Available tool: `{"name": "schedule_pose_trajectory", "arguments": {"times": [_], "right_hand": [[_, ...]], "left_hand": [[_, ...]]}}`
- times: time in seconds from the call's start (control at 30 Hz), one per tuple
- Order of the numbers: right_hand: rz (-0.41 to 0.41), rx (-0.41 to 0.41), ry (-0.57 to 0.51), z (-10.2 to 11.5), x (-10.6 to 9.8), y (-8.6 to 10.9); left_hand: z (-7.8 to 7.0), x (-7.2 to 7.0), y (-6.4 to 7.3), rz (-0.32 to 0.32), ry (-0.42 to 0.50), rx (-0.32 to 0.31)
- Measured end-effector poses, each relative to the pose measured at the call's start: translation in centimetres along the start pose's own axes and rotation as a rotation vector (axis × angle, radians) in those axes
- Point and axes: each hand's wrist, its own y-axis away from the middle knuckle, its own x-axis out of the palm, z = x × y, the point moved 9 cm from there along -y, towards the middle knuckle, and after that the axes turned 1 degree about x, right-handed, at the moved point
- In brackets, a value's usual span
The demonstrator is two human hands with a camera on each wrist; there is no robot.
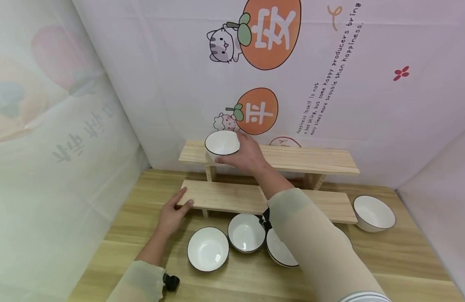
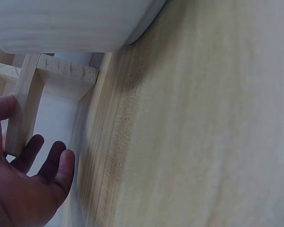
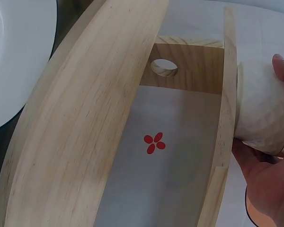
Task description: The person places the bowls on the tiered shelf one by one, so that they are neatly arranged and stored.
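1. Along the two-tier shelf [image 1: 312,180], I judged placing was in hand; next likely called for a level release.
2. The left hand [image 1: 172,214] gripped the lower plank [image 1: 225,196] endwise, outer fingers spread.
3. The right hand [image 1: 247,155] pinched the bowl [image 1: 220,144] at the upper plank [image 1: 312,159], left end: mouth up, round, no long axis.

I see right hand [image 3: 267,184] holding white bowl [image 3: 259,106] by wooden shelf [image 3: 94,94]; red flower print [image 3: 158,137] mid-view, second bowl [image 3: 19,56] far left.
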Motion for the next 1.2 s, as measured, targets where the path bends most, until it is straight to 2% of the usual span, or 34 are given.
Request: {"name": "schedule_pose_trajectory", "arguments": {"times": [0.6,0.83,1.03,1.2], "right_hand": [[0.011,0.024,0.001,-1.1,0.0,0.1],[0.002,-0.011,-0.02,-1.2,-0.8,0.6],[0.015,0.004,-0.016,-1.7,-1.5,1.2],[0.022,0.044,-0.057,-2.7,-2.4,1.8]], "left_hand": [[-0.3,0.8,0.2,0.005,-0.012,-0.022],[-0.1,0.6,0.3,0.003,-0.03,-0.029],[0.3,0.6,0.2,0.007,-0.033,-0.033],[0.3,0.4,0.2,0.008,-0.032,-0.033]]}}
